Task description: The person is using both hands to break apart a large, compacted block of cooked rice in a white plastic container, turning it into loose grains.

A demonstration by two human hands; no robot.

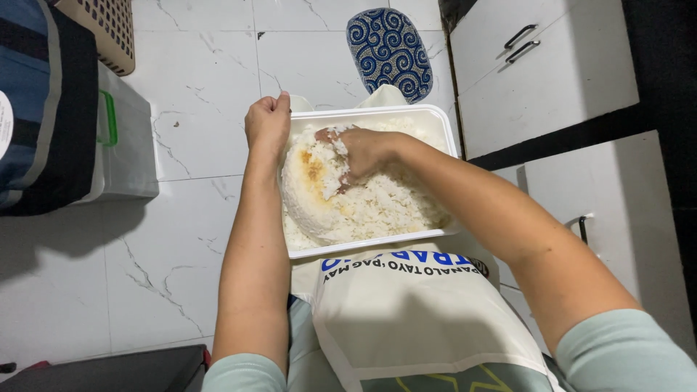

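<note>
My left hand [267,123] is clamped on the far-left corner of the white rectangular tray [440,123], fingers curled over the rim, thumb side up, wrist straight and forearm running back toward me. That is the only hold I can see on the tray. It sits on my lap over a cream cloth bag [414,319], and its near edge hangs past the cloth. Risk one: if I push down hard with the other hand, the tray could tip toward its right side, since my grip is all on the left corner. I judge the tray light and flexible, so the rim may bend under my fingers.

Just right of that grip lies the cooked rice [341,203], a domed cake with a browned crust patch on top, partly crumbled into loose grains on its right. It fills most of the tray. Risk two: grains near the low front rim could spill onto the bag or the white marble floor [167,239] if I rake toward me.

My right hand [363,154] is palm down, dug into the top of the rice dome, fingers bent and closed around a clump, grains stuck to the knuckles. Wrist bent inward, forearm crossing from the right. Sticky rice may cling and drop off when I lift.

Well beyond the tray: a blue patterned mat [390,52]. Far right of my right arm: white cabinets [544,80].
</note>
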